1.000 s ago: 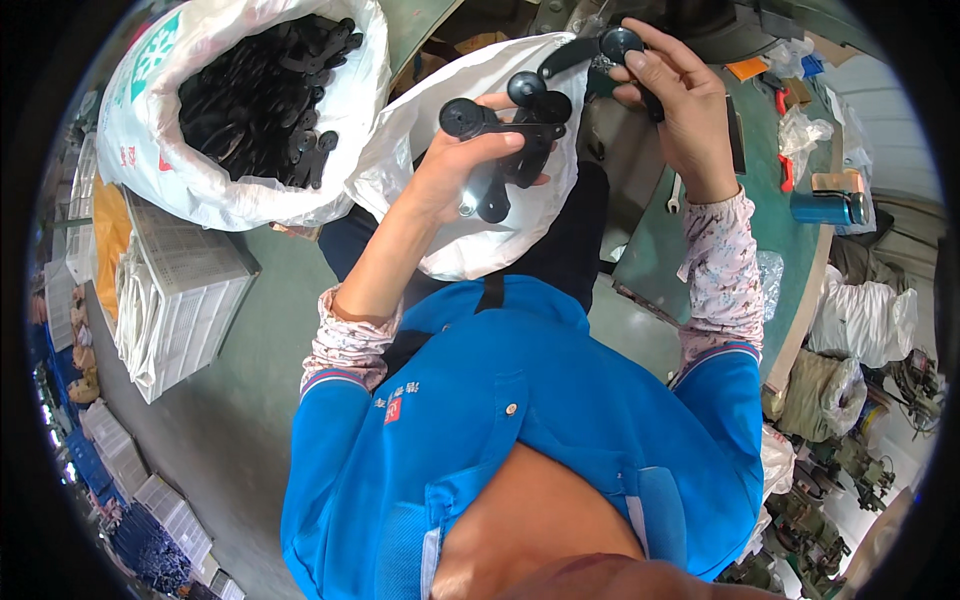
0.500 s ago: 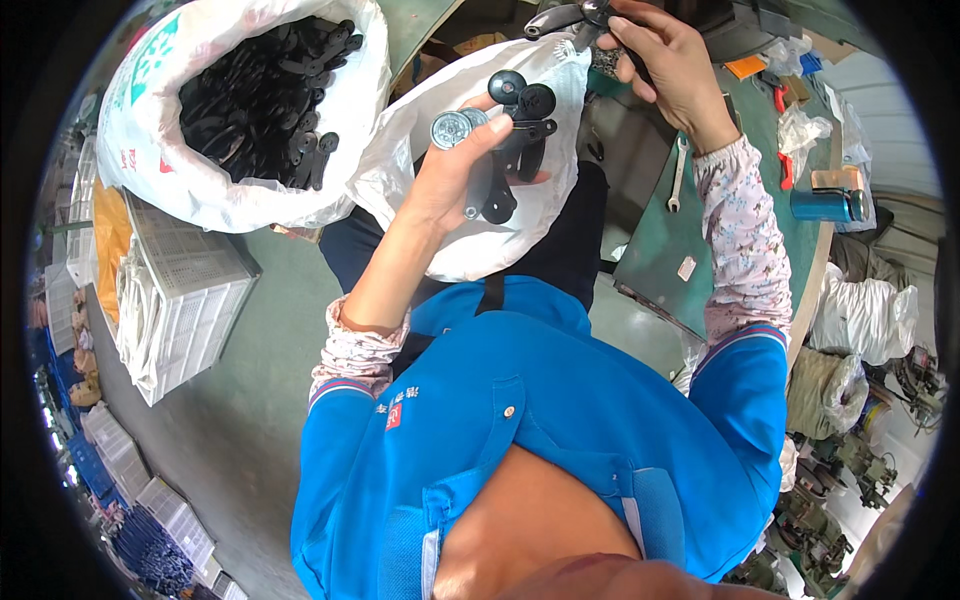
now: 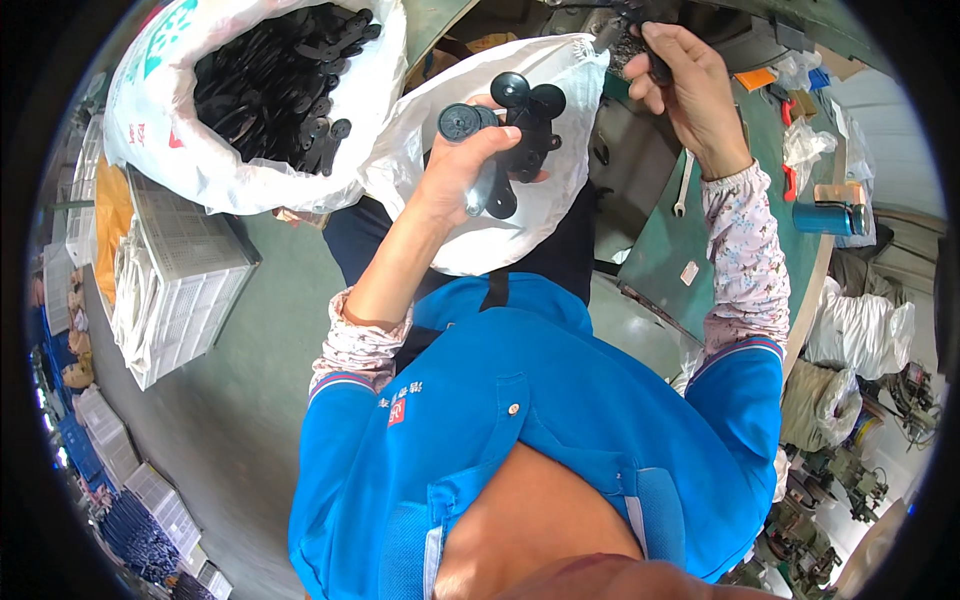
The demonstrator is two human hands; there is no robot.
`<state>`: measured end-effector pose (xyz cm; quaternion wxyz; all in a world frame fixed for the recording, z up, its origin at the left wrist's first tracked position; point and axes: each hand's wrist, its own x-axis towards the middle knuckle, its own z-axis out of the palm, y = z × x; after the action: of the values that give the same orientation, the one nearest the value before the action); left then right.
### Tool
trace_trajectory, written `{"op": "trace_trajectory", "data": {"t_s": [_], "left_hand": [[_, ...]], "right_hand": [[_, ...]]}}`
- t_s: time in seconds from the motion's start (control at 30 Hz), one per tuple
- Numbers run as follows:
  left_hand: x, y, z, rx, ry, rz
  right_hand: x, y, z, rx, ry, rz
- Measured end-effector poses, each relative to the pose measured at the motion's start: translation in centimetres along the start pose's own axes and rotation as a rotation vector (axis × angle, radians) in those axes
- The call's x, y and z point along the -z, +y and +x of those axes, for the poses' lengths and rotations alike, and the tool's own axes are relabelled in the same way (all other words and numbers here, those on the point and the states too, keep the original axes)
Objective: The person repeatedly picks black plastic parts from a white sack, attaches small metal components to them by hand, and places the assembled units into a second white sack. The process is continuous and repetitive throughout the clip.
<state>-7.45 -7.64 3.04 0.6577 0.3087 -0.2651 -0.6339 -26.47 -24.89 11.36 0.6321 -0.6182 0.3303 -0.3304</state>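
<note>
My left hand (image 3: 452, 178) is closed around a bunch of black lever-shaped parts (image 3: 530, 140) with round disc ends. A grey round end pokes out beside the thumb. Beneath that hand, an open white plastic bag (image 3: 415, 115) hangs over my lap. My right hand (image 3: 692, 90) is raised at the far right, pinching a dark elongated part (image 3: 658, 66) between thumb and fingers. Just beyond its fingertips is a dark machine fixture (image 3: 618, 28); whether the part touches it I cannot tell.
At the far left stands a white sack (image 3: 150, 130) filled with black parts (image 3: 285, 90). A white plastic crate (image 3: 195, 290) sits below it. On the green bench at right lie a wrench (image 3: 684, 185), a blue cylinder (image 3: 828, 218) and red-handled pliers (image 3: 788, 180).
My right hand has come slightly nearer and to the right. The shiny lever part earlier seen by its fingertips no longer shows there. My left hand keeps its bunch, turned a little.
</note>
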Motion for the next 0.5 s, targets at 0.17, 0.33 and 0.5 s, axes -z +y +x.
{"op": "trace_trajectory", "data": {"t_s": [0.17, 0.33, 0.5], "left_hand": [[-0.5, 0.2, -0.5, 0.033, -0.007, 0.066], [-1.5, 0.0, -0.3, 0.056, -0.047, 0.046], [-1.0, -0.1, -0.4, 0.003, 0.036, 0.011]], "right_hand": [[-2.9, 1.3, -0.7, 0.481, 0.023, -0.880], [-5.6, 4.2, -1.3, 0.264, -0.202, -0.300], [-4.3, 0.2, -1.3, 0.313, -0.033, -0.181]]}}
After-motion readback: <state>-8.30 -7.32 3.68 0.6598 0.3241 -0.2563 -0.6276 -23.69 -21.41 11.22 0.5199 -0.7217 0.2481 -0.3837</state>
